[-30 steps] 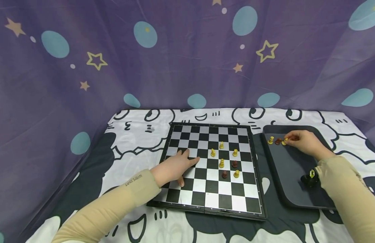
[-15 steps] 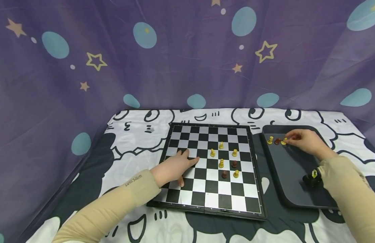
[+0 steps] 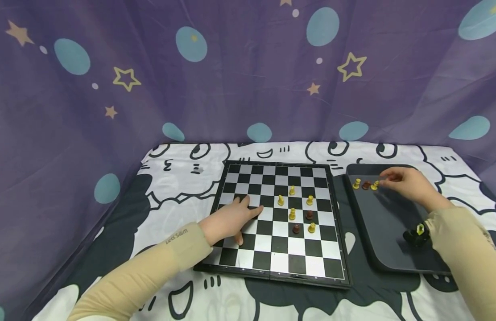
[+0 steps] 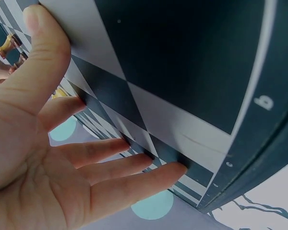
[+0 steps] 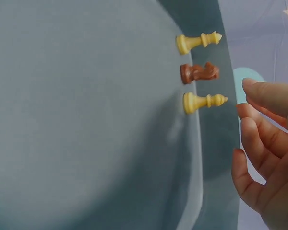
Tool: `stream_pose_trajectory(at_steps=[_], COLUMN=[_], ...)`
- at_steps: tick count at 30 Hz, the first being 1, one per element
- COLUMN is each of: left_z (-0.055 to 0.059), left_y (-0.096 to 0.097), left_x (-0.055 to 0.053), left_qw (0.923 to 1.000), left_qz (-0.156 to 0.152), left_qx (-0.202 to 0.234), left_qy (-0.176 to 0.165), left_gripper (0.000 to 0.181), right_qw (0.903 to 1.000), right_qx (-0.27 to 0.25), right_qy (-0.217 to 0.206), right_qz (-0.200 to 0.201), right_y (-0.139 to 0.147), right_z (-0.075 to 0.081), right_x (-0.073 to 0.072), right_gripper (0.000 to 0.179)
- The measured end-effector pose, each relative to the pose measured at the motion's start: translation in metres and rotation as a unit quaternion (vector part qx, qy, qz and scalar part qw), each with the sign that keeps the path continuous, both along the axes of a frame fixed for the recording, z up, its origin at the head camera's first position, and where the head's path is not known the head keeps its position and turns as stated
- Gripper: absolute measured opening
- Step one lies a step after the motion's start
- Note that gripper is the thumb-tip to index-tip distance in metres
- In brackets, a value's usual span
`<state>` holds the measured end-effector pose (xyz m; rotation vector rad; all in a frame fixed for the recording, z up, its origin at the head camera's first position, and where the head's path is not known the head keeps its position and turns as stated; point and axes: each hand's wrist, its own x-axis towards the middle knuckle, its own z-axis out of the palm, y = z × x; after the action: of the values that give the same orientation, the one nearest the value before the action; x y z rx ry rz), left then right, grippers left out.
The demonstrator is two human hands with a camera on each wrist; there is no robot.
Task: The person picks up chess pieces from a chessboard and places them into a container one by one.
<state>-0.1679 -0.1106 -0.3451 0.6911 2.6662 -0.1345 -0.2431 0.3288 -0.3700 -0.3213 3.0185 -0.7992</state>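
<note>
My left hand [image 3: 229,219] rests on the left part of a black-and-white chessboard [image 3: 264,246], fingers spread; in the left wrist view its fingertips touch the squares. Over the back of a dark grey tray [image 3: 386,240], my right hand [image 3: 408,183] holds nothing, its fingers loosely bent. Just left of those fingers stands a yellow bishop [image 5: 204,101], apart from them in the right wrist view. Beside it in a row are a brown knight [image 5: 199,72] and a yellow crowned chess piece [image 5: 199,42]. Several yellow chess pieces [image 3: 292,214] and two brown chess pieces [image 3: 296,228] stand on the board's right half.
The tray lies right of the board on a cartoon-print cloth [image 3: 183,178], its raised rim facing the board across a narrow gap. A purple curtain [image 3: 232,80] hangs behind. A black device [image 3: 416,235] sits at my right wrist, above the tray.
My right hand's fingers have let go of the yellow bishop and drawn back slightly to the right, leaving it standing in the tray. The left hand and the pieces on the board stay put.
</note>
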Motion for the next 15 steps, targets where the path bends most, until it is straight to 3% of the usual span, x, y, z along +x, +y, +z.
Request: stream_pose_trajectory(at_steps=[15], left_z=[0.002], left_y=[-0.002], left_x=[0.001], left_qw=[0.9999], left_qz=[0.004], left_qx=[0.013], left_qy=[-0.009], left_gripper=[0.106], right_qw=[0.9983], right_qx=[-0.035], right_qy=[0.04], right_qz=[0.024], right_y=[-0.032], right_z=[0.03], right_x=[0.011], right_gripper=[0.032])
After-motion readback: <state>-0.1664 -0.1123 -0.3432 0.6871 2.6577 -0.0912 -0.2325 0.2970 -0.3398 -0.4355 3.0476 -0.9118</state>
